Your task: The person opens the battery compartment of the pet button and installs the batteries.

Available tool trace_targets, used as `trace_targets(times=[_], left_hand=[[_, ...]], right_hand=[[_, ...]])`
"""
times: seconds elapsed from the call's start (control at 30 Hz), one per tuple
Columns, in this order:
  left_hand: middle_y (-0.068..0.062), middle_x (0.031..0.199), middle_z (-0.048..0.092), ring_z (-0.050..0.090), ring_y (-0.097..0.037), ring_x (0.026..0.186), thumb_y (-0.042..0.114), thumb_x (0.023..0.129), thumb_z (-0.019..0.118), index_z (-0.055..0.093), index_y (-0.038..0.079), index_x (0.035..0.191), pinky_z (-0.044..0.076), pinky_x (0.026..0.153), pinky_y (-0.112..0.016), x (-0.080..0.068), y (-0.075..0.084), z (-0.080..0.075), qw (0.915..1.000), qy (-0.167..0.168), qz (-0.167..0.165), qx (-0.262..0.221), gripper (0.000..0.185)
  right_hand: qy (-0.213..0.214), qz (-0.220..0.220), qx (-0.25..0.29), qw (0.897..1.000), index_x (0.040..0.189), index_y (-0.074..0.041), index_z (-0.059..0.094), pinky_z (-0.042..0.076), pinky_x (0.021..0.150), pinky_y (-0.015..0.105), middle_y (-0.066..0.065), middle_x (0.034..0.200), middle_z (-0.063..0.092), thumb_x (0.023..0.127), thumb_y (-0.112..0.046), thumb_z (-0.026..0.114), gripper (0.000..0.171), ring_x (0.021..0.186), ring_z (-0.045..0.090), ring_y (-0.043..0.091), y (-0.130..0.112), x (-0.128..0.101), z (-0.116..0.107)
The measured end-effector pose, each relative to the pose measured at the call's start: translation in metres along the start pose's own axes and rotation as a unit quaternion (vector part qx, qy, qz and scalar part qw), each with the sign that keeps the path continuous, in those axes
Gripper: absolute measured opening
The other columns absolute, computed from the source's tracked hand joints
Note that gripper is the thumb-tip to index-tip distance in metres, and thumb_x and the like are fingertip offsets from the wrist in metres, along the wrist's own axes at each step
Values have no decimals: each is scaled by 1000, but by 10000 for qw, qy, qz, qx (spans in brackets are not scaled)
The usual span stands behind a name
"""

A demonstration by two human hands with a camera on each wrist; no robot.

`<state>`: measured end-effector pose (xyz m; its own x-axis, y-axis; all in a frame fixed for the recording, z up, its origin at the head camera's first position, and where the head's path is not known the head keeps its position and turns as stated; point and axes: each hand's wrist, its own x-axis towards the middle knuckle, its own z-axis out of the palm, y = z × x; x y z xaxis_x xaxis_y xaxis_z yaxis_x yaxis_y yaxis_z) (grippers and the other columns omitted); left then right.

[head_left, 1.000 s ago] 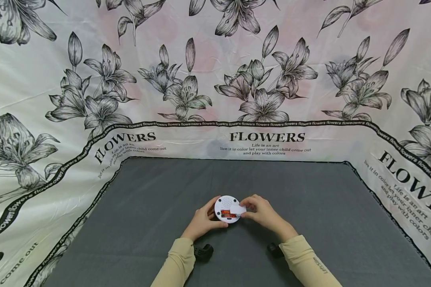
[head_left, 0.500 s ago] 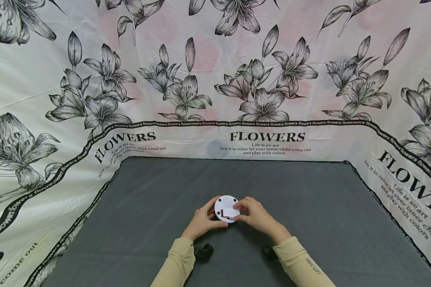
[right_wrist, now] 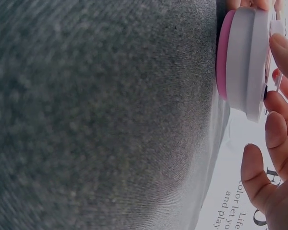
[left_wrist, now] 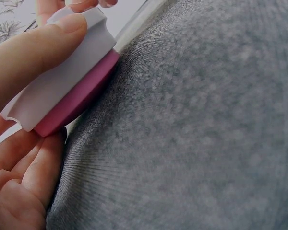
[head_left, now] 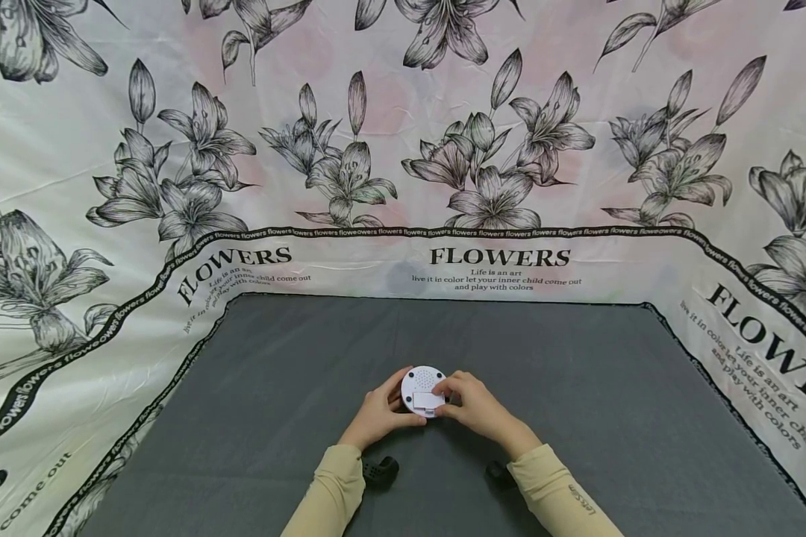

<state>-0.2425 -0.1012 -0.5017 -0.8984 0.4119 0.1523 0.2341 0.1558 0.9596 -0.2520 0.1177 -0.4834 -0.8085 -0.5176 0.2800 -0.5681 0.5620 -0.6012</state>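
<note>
A round white device lies with its underside up, showing a patch of small holes and dark feet. My left hand grips it by the left side; in the left wrist view the thumb presses the white side wall, and a pink face points down at the cloth. Over the device's battery bay sits a small white battery cover, slightly raised at its near edge. My right hand pinches the cover's right end between thumb and fingers. The batteries are hidden beneath it.
A dark grey cloth covers the table. White fabric with flower prints rises behind it and at both sides. Black wrist-worn pieces show by both sleeves.
My right hand has moved left with the battery cover, laying it over the bay. The red batteries visible earlier are now covered. The left hand and the device stay in place.
</note>
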Motion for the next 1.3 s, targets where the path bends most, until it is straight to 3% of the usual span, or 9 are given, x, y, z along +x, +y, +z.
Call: trace_targets(times=[0.23,0.47,0.57,1.17,1.3], left_hand=[[-13,140,39,45,-20,123,13,74,80,30,9,145,44,92,-29,2,-6,0,10000,-3,60,-53,87],[-8,141,39,45,-17,123,19,72,81,30,11,146,44,91,-26,8,-33,2,9998,94,144,136,90],[-6,140,40,45,-15,122,22,72,81,30,12,146,45,91,-25,9,-36,3,9997,119,156,169,90],[-6,140,41,46,-16,121,24,72,82,30,12,146,45,90,-26,10,-38,2,9997,158,164,102,91],[-8,139,41,46,-18,121,21,72,82,30,10,146,45,91,-27,9,-32,2,9997,156,153,63,90]], right_hand=[[-6,20,-80,10000,95,-10,68,43,63,27,2,86,53,77,-14,76,20,76,48,19,-2,0,1],[86,10,-140,9999,93,-9,69,43,63,27,3,85,53,77,-11,76,17,76,48,18,-3,-1,3],[159,-18,-177,9997,91,-10,69,44,64,28,2,85,54,77,-11,76,16,77,49,18,-4,-1,4],[361,9,-192,9992,85,-13,69,44,59,25,-2,82,54,77,-10,76,12,70,49,16,-1,0,7],[445,13,-172,9989,84,-13,70,44,57,24,-3,80,54,77,-9,76,10,68,50,14,-2,1,6]])
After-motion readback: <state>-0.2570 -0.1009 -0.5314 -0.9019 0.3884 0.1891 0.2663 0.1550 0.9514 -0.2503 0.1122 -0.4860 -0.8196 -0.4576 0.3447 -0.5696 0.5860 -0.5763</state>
